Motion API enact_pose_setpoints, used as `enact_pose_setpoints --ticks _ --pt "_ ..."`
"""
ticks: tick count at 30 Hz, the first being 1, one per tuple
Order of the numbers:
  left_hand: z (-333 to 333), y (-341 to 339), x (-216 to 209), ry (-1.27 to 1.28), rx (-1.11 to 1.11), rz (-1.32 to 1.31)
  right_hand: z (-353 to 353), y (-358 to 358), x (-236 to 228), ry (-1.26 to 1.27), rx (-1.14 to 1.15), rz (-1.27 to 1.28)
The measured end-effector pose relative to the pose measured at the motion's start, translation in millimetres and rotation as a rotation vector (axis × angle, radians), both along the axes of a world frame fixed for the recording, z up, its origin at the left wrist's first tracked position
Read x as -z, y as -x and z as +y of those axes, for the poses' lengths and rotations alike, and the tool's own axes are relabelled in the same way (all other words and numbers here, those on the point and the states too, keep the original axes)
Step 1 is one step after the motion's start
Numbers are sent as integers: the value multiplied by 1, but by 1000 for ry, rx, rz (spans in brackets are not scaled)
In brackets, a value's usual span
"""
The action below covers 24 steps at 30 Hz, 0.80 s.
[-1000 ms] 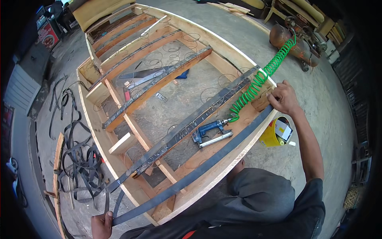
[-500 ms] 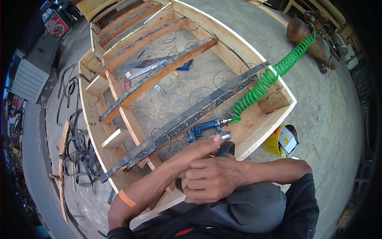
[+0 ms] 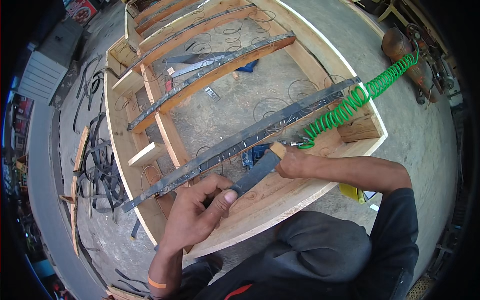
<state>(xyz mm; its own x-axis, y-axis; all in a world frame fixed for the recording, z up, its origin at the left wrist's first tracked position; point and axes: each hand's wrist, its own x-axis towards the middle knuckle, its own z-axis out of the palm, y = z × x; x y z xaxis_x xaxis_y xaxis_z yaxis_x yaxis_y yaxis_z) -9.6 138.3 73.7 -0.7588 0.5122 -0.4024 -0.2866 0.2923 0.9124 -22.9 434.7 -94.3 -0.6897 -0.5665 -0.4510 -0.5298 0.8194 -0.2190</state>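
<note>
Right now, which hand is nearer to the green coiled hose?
Right. The right hand is close to the near end of the green coiled hose; the left hand is farther off, leftward.

Room opens between the nearer crossbars (image 3: 240, 141), wire springs (image 3: 303, 92) edging it — strap (image 3: 256, 175) and green hose (image 3: 325, 120) obstruct the near bay (image 3: 272, 197).
</note>
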Motion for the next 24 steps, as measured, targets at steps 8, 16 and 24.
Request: enact_pose_setpoints --ticks 8,16,24 --pt "9 -10 6 72 -19 103 8 42 47 -11 267 -270" --pt "27 7 -23 -26 -230 127 23 40 26 76 233 -317" --pt "57 31 -44 -31 -168 61 30 81 47 122 393 -931"
